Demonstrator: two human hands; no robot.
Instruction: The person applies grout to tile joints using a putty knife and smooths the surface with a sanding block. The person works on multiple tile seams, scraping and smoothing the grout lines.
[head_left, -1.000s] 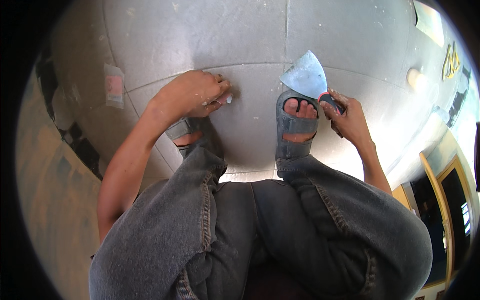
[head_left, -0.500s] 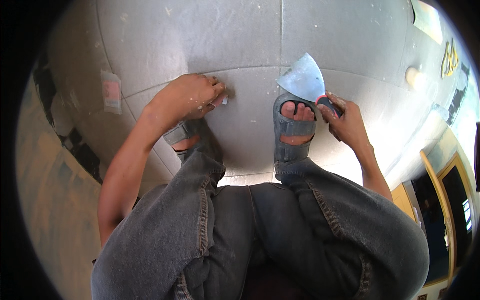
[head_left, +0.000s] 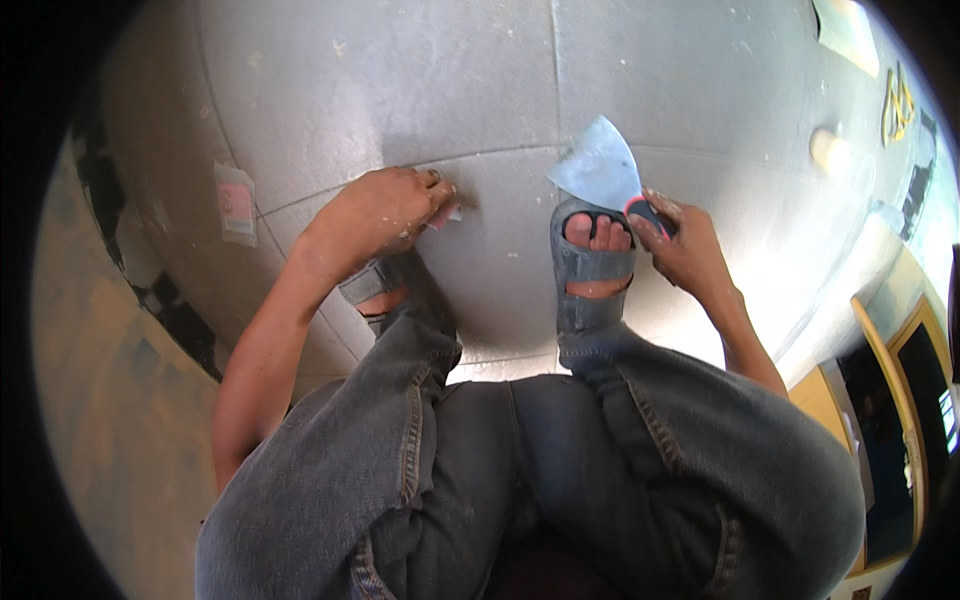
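Over the grey tiled floor (head_left: 500,110), my left hand (head_left: 395,210) is bent downward with its fingers closed on a small pink-and-white piece (head_left: 444,217), partly hidden by them, just above my left sandal (head_left: 372,290). My right hand (head_left: 680,240) grips the black-and-red handle (head_left: 649,219) of a wide scraper. The scraper's pale metal blade (head_left: 600,162) points up and left, just beyond the toes of my right sandal (head_left: 590,270); whether it touches the floor or the sandal I cannot tell. Both knees are bent in dark jeans.
A clear packet with pink inside (head_left: 236,203) lies at the left, near a dark patterned border (head_left: 150,275) and a mottled tan surface (head_left: 120,420). At the right are a pale cylinder (head_left: 828,150), a yellow tangled item (head_left: 898,105), a pale sheet (head_left: 848,35) and yellow-framed doors (head_left: 905,430).
The whole view has shifted slightly, so floor, feet and hands appear a little lower. My hands hold the same things in much the same pose, with only slight movement.
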